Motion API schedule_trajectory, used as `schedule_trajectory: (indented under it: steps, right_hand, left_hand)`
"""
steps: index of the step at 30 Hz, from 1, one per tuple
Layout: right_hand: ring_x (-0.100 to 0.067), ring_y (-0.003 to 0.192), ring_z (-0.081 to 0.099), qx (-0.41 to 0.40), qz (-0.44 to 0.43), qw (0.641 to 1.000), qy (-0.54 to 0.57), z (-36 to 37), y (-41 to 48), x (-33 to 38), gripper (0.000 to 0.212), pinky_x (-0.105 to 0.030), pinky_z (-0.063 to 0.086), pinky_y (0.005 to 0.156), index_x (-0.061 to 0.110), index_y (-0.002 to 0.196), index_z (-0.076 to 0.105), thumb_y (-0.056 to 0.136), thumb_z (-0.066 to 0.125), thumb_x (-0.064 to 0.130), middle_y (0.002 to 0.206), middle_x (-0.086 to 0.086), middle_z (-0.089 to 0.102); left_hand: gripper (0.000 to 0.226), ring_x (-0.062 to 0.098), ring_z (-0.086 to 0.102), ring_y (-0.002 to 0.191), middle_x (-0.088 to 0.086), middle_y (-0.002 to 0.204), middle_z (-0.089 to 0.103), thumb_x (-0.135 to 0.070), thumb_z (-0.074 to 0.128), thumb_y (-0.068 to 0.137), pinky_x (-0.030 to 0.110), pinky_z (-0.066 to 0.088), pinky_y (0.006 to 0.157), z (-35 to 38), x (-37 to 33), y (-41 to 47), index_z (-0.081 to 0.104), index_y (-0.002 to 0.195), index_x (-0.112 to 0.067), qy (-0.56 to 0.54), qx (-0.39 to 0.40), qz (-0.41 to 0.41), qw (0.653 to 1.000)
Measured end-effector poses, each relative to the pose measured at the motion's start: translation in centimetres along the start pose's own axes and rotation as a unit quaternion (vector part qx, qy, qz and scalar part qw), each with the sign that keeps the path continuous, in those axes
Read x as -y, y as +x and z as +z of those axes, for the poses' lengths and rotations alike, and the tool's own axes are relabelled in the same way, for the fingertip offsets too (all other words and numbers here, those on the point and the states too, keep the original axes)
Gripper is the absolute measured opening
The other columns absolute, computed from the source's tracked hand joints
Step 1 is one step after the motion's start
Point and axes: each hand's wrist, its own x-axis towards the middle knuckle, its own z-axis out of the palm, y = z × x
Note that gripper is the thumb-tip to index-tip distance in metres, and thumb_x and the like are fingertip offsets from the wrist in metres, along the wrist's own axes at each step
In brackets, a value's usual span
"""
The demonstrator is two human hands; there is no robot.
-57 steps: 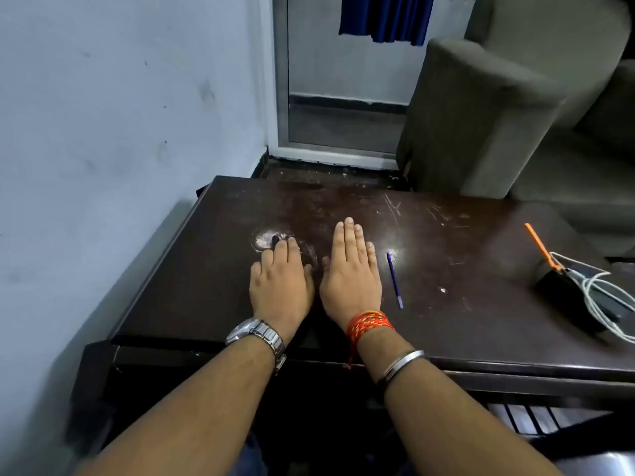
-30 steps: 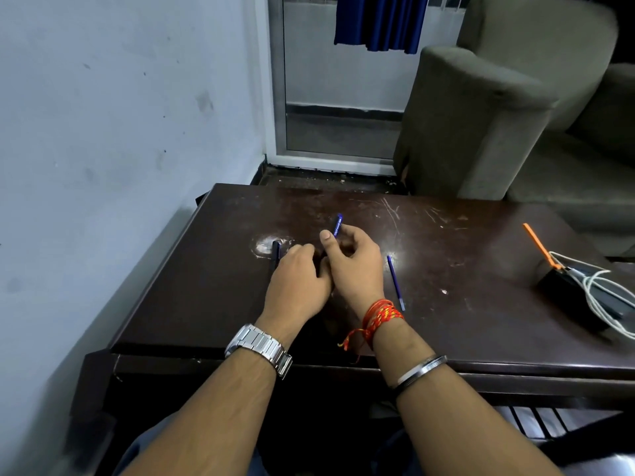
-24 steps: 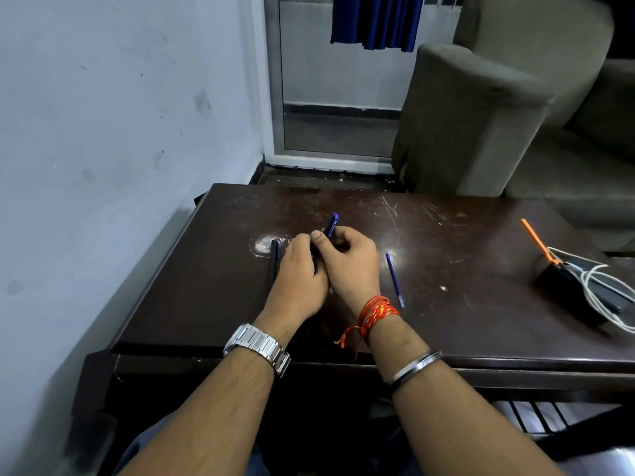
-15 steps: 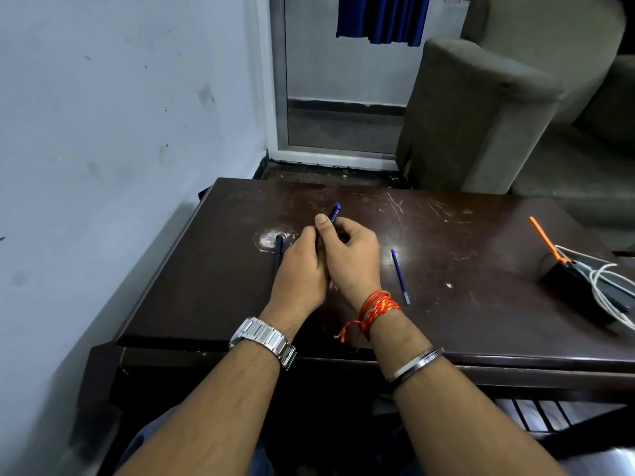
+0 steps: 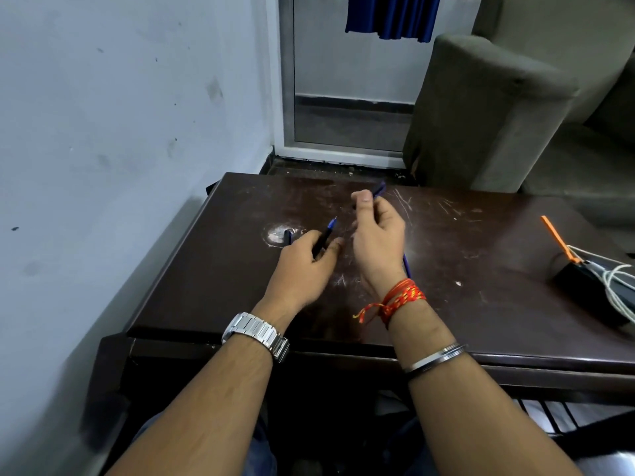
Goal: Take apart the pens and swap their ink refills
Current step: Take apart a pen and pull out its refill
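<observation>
We find bare surface [image 5: 481,242] open to the right of our right hand [image 5: 376,245], up to the black box [image 5: 580,286] with white cables [image 5: 618,286]. The wall [image 5: 120,132] crowds our left hand [image 5: 302,266].

The dark brown scratched wooden table [image 5: 464,304] carries a black pen [image 5: 287,237] on a worn pale patch near its left edge. A black box [image 5: 584,286] with white cables [image 5: 618,286] sits at its right edge.
</observation>
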Motion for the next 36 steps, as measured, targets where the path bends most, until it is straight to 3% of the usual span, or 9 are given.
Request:
schedule_trajectory:
  steps: [3,5,11,16,19,22,26,29,36]
  right_hand:
    - [-0.002,0.065,0.050,-0.015,-0.020,0.997,-0.072,-1.1,0.3,0.1,0.031,-0.021,0.044,0.064,0.016,0.082,0.065,0.099,0.053,0.039,0.066,-0.004,0.056]
    - [-0.003,0.057,0.048,0.017,-0.012,0.982,-0.187,-1.8,0.1,-0.3,0.037,-0.021,0.038,0.054,0.015,0.074,0.059,0.098,0.053,0.041,0.061,0.004,0.053]
    - [-0.017,0.070,0.065,0.173,0.117,0.875,-0.436,-2.6,0.0,-1.7,0.024,-0.022,0.045,0.058,0.012,0.078,0.067,0.087,0.073,0.034,0.075,-0.004,0.068]
    - [-0.028,0.085,0.071,0.219,0.175,0.823,-0.494,-2.3,-0.2,-2.8,0.041,-0.031,0.056,0.071,0.001,0.100,0.068,0.079,0.080,0.034,0.101,-0.018,0.070]
    - [-0.027,0.085,0.069,0.212,0.160,0.819,-0.509,-2.3,-0.1,-2.9,0.047,-0.030,0.053,0.071,0.002,0.099,0.067,0.079,0.079,0.043,0.100,-0.016,0.069]
    - [-0.020,0.078,0.066,0.128,0.079,0.868,-0.473,-2.2,-0.1,-2.4,0.033,-0.023,0.046,0.064,0.013,0.081,0.064,0.084,0.072,0.044,0.083,-0.003,0.069]
    - [0.000,0.063,0.065,0.067,-0.008,0.964,-0.258,-1.2,-0.5,-1.6,0.028,-0.015,0.044,0.058,0.025,0.076,0.070,0.089,0.064,0.049,0.063,0.010,0.068]
    - [0.000,0.067,0.067,0.068,-0.011,0.981,-0.180,-0.7,-0.6,-1.6,0.028,-0.022,0.052,0.067,0.018,0.092,0.077,0.086,0.072,0.044,0.073,0.008,0.073]
    - [-0.005,0.065,0.060,0.051,-0.025,0.989,-0.136,-0.4,-0.3,-1.4,0.016,-0.028,0.053,0.068,0.016,0.090,0.077,0.089,0.071,0.031,0.067,0.008,0.068]
  left_hand:
    - [0.031,-0.001,0.045,0.044,-0.020,0.049,0.052,-0.031,0.051,0.095,0.012,0.035,0.044,-0.6,0.4,0.5,0.046,0.066,-0.023,-0.034,-0.073,-0.045,0.996]
    - [0.029,0.002,0.043,0.042,-0.016,0.048,0.050,-0.027,0.049,0.094,0.021,0.038,0.044,-0.9,0.5,0.9,0.048,0.065,-0.023,-0.074,-0.103,-0.091,0.988]
    - [0.019,0.002,0.061,0.043,-0.004,0.062,0.061,-0.022,0.060,0.095,0.026,0.056,0.043,-0.6,0.9,0.8,0.068,0.078,-0.017,-0.075,-0.134,-0.103,0.983]
    - [0.016,0.003,0.067,0.051,-0.021,0.061,0.067,-0.023,0.072,0.088,0.034,0.062,0.057,-0.9,1.3,0.9,0.071,0.076,-0.034,-0.060,-0.137,-0.074,0.986]
    - [0.009,0.005,0.070,0.055,-0.011,0.067,0.071,-0.024,0.077,0.085,0.036,0.063,0.059,-0.8,1.3,0.8,0.074,0.086,-0.032,-0.074,-0.145,-0.074,0.984]
    - [0.021,0.006,0.071,0.059,-0.006,0.075,0.073,-0.024,0.078,0.085,0.032,0.062,0.059,-0.6,1.1,0.6,0.077,0.103,-0.013,-0.079,-0.140,-0.073,0.984]
    - [0.021,-0.008,0.068,0.070,-0.015,0.078,0.072,-0.024,0.079,0.083,0.007,0.050,0.063,-0.4,0.6,0.4,0.078,0.102,-0.015,-0.022,-0.122,-0.030,0.992]
    - [0.016,-0.012,0.067,0.074,-0.020,0.076,0.070,-0.017,0.079,0.083,0.003,0.047,0.065,-0.3,0.1,0.1,0.079,0.099,-0.017,-0.019,-0.094,0.002,0.995]
    - [0.002,-0.011,0.064,0.062,-0.023,0.059,0.065,-0.023,0.079,0.082,0.002,0.041,0.055,-0.1,-0.4,-0.5,0.079,0.083,-0.021,-0.002,-0.094,0.026,0.995]
